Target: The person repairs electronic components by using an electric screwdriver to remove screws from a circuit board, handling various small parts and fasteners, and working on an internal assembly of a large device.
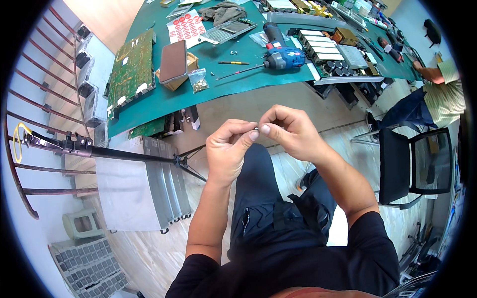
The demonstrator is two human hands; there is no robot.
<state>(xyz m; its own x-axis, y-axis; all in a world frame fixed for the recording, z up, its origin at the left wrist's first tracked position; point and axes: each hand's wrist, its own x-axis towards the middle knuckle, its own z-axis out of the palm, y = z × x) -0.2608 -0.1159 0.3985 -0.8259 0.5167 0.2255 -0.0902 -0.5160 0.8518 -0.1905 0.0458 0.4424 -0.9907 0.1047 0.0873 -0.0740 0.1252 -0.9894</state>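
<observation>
A green-topped bench [278, 76] spans the far side, bearing a green circuit board [131, 69] at its left and a blue cordless drill [284, 58] near its front edge. Above the person's lap, the right hand [293, 131] and left hand [226, 149] meet, thumbs and forefingers pinched together. A clear bag [199, 82] of little parts lies on the bench. Between the fingertips sits a tiny piece [256, 129], too small to identify.
</observation>
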